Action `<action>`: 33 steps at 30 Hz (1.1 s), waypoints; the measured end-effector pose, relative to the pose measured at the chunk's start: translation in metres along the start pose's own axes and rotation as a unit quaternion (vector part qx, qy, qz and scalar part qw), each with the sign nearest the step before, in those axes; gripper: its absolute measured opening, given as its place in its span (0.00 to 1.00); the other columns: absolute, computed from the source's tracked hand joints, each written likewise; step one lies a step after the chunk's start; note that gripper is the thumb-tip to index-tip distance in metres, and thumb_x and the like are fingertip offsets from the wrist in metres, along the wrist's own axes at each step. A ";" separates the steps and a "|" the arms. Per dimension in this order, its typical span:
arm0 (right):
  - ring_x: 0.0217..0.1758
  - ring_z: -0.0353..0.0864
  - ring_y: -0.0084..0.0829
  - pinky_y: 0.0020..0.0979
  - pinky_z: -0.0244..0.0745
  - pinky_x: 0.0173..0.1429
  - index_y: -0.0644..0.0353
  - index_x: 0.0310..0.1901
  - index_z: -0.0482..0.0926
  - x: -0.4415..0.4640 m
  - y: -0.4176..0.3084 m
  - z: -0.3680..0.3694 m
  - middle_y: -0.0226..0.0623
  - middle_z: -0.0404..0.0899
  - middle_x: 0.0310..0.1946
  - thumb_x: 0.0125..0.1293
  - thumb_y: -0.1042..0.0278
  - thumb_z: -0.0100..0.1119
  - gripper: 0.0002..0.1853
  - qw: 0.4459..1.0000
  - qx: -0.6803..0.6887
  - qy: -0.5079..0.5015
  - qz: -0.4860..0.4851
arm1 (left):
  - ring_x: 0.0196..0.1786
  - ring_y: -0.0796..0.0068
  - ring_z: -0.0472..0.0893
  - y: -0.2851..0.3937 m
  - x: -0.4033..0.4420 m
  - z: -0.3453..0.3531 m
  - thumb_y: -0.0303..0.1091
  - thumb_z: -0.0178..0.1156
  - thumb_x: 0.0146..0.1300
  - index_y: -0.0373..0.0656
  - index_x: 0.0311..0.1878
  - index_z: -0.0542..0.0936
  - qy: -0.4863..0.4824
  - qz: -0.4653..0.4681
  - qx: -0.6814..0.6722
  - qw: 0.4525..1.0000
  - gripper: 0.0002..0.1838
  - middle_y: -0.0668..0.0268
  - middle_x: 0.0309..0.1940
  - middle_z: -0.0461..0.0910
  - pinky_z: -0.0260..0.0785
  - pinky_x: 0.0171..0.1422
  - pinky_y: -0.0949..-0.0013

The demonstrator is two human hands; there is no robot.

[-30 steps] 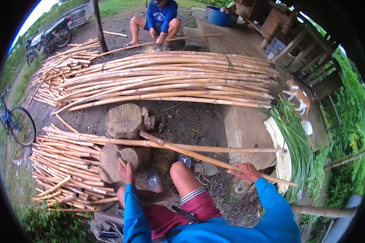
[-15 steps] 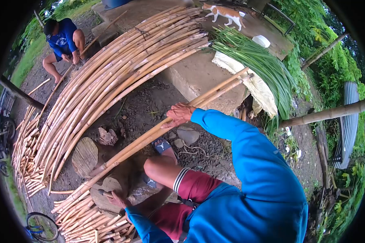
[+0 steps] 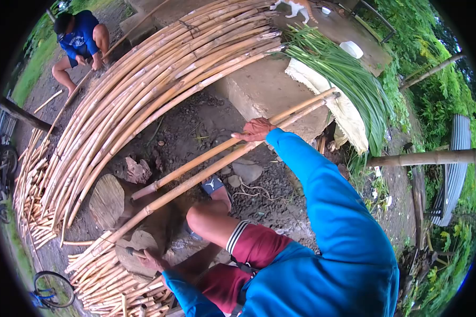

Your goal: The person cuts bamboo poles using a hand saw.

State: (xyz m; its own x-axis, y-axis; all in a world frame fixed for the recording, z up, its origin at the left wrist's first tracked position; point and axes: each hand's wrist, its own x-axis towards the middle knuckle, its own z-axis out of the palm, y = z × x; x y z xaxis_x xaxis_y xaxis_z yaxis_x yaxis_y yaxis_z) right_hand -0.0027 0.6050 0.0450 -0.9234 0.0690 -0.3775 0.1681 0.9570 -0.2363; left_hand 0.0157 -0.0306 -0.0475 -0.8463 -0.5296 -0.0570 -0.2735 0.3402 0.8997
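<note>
A tan pole slants beside a longer pole; the tool seems bladed.

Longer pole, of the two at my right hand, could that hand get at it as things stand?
Probably yes: the longer pole passes close by the right hand, with nothing seen between them, though the hand, on the shorter pole, may have to loosen first.
</note>
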 end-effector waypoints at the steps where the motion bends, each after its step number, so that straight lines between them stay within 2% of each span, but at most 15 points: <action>1: 0.32 0.81 0.51 0.49 0.73 0.40 0.60 0.20 0.81 0.000 0.007 0.006 0.49 0.79 0.21 0.63 0.19 0.35 0.46 1.000 0.009 -0.002 0.011 | 0.50 0.58 0.76 -0.005 0.000 0.005 0.40 0.61 0.61 0.29 0.68 0.67 0.010 -0.007 0.005 1.000 0.36 0.49 0.52 0.77 0.69 0.57 0.60; 3: 0.38 0.82 0.48 0.47 0.73 0.46 0.59 0.25 0.83 0.000 0.011 0.015 0.47 0.81 0.26 0.65 0.22 0.36 0.43 1.000 0.011 0.007 -0.004 | 0.64 0.53 0.72 -0.023 0.001 0.004 0.48 0.64 0.60 0.32 0.70 0.66 0.078 -0.011 0.008 0.997 0.40 0.45 0.66 0.70 0.63 0.70 0.56; 4: 0.41 0.82 0.47 0.46 0.73 0.49 0.58 0.27 0.84 0.001 0.008 0.016 0.46 0.82 0.28 0.66 0.24 0.38 0.41 1.000 0.013 -0.006 0.012 | 0.64 0.52 0.72 -0.019 0.000 0.003 0.48 0.65 0.60 0.32 0.70 0.65 0.068 -0.011 0.059 0.996 0.41 0.46 0.65 0.69 0.63 0.70 0.56; 5: 0.43 0.81 0.46 0.45 0.72 0.51 0.57 0.30 0.84 0.000 0.004 0.017 0.45 0.82 0.30 0.66 0.25 0.41 0.39 0.999 0.014 -0.019 0.029 | 0.65 0.52 0.71 -0.029 -0.001 0.005 0.44 0.68 0.58 0.31 0.69 0.67 0.074 -0.032 -0.032 0.996 0.40 0.45 0.64 0.70 0.62 0.71 0.56; 6: 0.43 0.81 0.48 0.46 0.72 0.51 0.58 0.29 0.83 0.001 -0.001 0.020 0.46 0.82 0.30 0.66 0.27 0.43 0.37 0.999 0.002 0.001 0.039 | 0.65 0.54 0.71 -0.080 0.017 0.002 0.39 0.69 0.57 0.32 0.69 0.67 0.087 -0.012 -0.032 0.996 0.39 0.45 0.64 0.70 0.62 0.71 0.56; 7: 0.44 0.80 0.49 0.48 0.71 0.51 0.59 0.27 0.82 0.002 0.000 0.024 0.47 0.82 0.31 0.67 0.29 0.45 0.36 0.999 0.020 0.030 0.038 | 0.49 0.62 0.79 -0.087 0.019 0.003 0.35 0.68 0.56 0.33 0.62 0.73 0.088 -0.004 0.000 0.996 0.31 0.52 0.52 0.78 0.74 0.54 0.61; 8: 0.43 0.79 0.51 0.49 0.71 0.50 0.60 0.26 0.80 0.008 0.005 0.029 0.49 0.81 0.30 0.67 0.31 0.47 0.34 0.999 0.027 0.023 0.034 | 0.31 0.75 0.75 -0.003 -0.011 0.009 0.32 0.66 0.57 0.38 0.49 0.76 0.054 0.022 -0.090 0.994 0.18 0.65 0.34 0.77 0.71 0.34 0.71; 9: 0.42 0.78 0.53 0.50 0.70 0.49 0.60 0.26 0.80 0.006 0.000 0.027 0.50 0.80 0.29 0.68 0.34 0.49 0.32 0.998 0.030 0.039 0.037 | 0.23 0.83 0.67 0.041 -0.026 0.018 0.29 0.63 0.57 0.42 0.41 0.74 0.068 0.043 -0.159 0.984 0.10 0.73 0.26 0.69 0.61 0.25 0.77; 10: 0.42 0.77 0.55 0.51 0.69 0.48 0.60 0.28 0.80 0.007 0.005 0.039 0.51 0.79 0.30 0.69 0.36 0.50 0.30 0.995 0.048 0.079 0.020 | 0.26 0.77 0.70 0.041 -0.027 0.012 0.31 0.63 0.57 0.40 0.42 0.74 0.028 0.009 -0.136 0.990 0.12 0.70 0.26 0.70 0.66 0.30 0.71; 11: 0.41 0.78 0.59 0.54 0.70 0.48 0.62 0.30 0.80 0.012 0.015 0.050 0.56 0.81 0.32 0.67 0.31 0.46 0.34 0.994 0.039 0.104 -0.012 | 0.30 0.69 0.73 0.008 -0.016 0.013 0.34 0.64 0.54 0.37 0.41 0.75 0.060 0.082 -0.051 0.993 0.14 0.66 0.26 0.72 0.69 0.36 0.64; 12: 0.41 0.77 0.59 0.55 0.68 0.48 0.62 0.27 0.78 0.015 0.013 0.047 0.57 0.80 0.32 0.68 0.32 0.46 0.35 0.998 0.029 0.046 0.020 | 0.35 0.64 0.75 0.011 -0.018 0.015 0.36 0.64 0.52 0.35 0.40 0.75 0.088 0.071 -0.032 0.993 0.17 0.61 0.28 0.74 0.69 0.42 0.59; 15: 0.39 0.77 0.59 0.53 0.68 0.47 0.64 0.25 0.77 0.012 0.006 0.051 0.58 0.79 0.30 0.69 0.32 0.44 0.36 0.996 0.008 0.089 0.001 | 0.27 0.58 0.75 0.056 -0.030 0.009 0.37 0.64 0.51 0.38 0.39 0.76 0.092 0.082 0.052 0.991 0.15 0.56 0.23 0.74 0.69 0.37 0.55; 17: 0.38 0.78 0.60 0.54 0.68 0.45 0.64 0.27 0.80 0.017 0.011 0.061 0.58 0.80 0.30 0.69 0.33 0.43 0.36 0.997 0.015 0.081 0.004 | 0.34 0.44 0.79 0.029 -0.022 0.013 0.39 0.63 0.50 0.38 0.40 0.77 0.097 0.073 0.120 0.985 0.17 0.49 0.29 0.78 0.70 0.41 0.49; 25: 0.35 0.79 0.58 0.56 0.69 0.43 0.62 0.28 0.84 0.015 0.011 0.088 0.55 0.81 0.28 0.74 0.43 0.39 0.32 0.992 -0.039 0.121 -0.010 | 0.34 0.45 0.79 0.054 -0.030 0.009 0.40 0.64 0.51 0.38 0.38 0.76 0.091 0.070 0.086 0.990 0.16 0.49 0.29 0.78 0.70 0.41 0.50; 33: 0.36 0.80 0.51 0.52 0.70 0.43 0.59 0.23 0.80 0.015 0.013 0.096 0.47 0.82 0.26 0.72 0.49 0.47 0.26 0.973 -0.052 0.226 -0.003 | 0.31 0.50 0.78 0.044 -0.026 0.011 0.37 0.64 0.51 0.38 0.40 0.76 0.080 0.056 0.065 0.993 0.16 0.52 0.26 0.77 0.70 0.39 0.53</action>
State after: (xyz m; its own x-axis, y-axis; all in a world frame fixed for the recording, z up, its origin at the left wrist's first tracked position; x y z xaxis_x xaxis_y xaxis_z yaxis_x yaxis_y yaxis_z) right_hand 0.0188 0.5916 -0.0492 -0.9855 0.1578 0.0617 0.1483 0.9796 -0.1359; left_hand 0.0210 0.0067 -0.0109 -0.7947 -0.5954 0.1185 -0.2473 0.4958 0.8325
